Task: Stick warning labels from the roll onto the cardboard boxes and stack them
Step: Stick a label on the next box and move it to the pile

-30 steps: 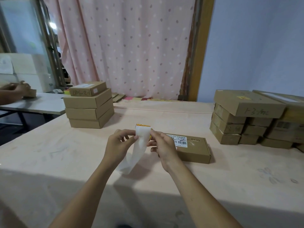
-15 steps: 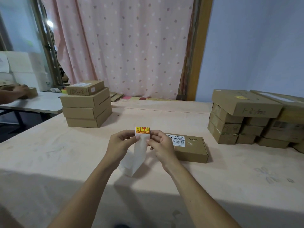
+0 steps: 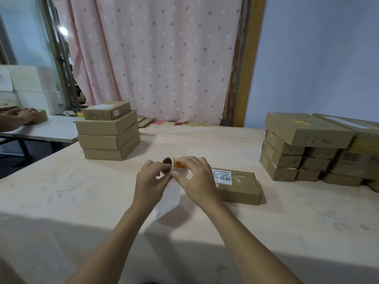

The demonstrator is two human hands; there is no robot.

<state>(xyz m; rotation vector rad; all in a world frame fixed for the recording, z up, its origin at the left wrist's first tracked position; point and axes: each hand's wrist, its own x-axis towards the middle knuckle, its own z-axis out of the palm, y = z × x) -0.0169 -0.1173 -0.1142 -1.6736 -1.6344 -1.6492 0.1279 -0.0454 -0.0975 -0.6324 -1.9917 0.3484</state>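
Holding the label roll (image 3: 172, 163) between them, the left hand (image 3: 150, 179) and right hand (image 3: 196, 179) sit close together above the middle of the table (image 3: 82, 201), fingers curled round the roll. A white backing strip (image 3: 170, 199) hangs below them. One flat cardboard box (image 3: 240, 187) lies just beyond the right hand.

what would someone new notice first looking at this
Mid-frame, the left hand and right hand both grip a small label roll, a white backing strip trailing down from it. A lone cardboard box lies just right of them, between a neat stack at far left and a bigger pile at right.
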